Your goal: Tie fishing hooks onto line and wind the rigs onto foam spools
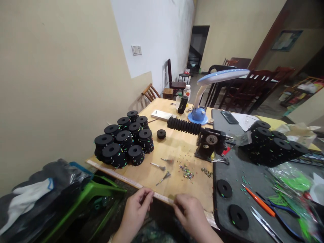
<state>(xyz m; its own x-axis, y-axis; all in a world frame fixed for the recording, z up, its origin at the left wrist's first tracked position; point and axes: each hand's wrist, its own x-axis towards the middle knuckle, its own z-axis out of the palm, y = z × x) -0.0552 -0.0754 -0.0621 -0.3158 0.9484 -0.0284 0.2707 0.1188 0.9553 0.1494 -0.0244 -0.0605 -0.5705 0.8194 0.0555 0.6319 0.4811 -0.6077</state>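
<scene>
My left hand [136, 209] and my right hand [189, 212] sit close together at the near edge of the wooden table [177, 148], just below a ruler [126, 180] that lies along that edge. Both hands have their fingers curled in a pinch; what they hold is too small to make out. Just beyond them on the wood lie small feathered pieces [163, 177] and a scatter of coloured glitter bits [186, 171].
Stacked black foam discs [124, 141] stand at the left, more [273, 145] on the right. A black vise with ribbed handle [202, 135] sits mid-table behind a blue desk lamp [199, 113]. Loose discs [224, 188], scissors [263, 222] and an orange tool [258, 200] lie on a grey mat.
</scene>
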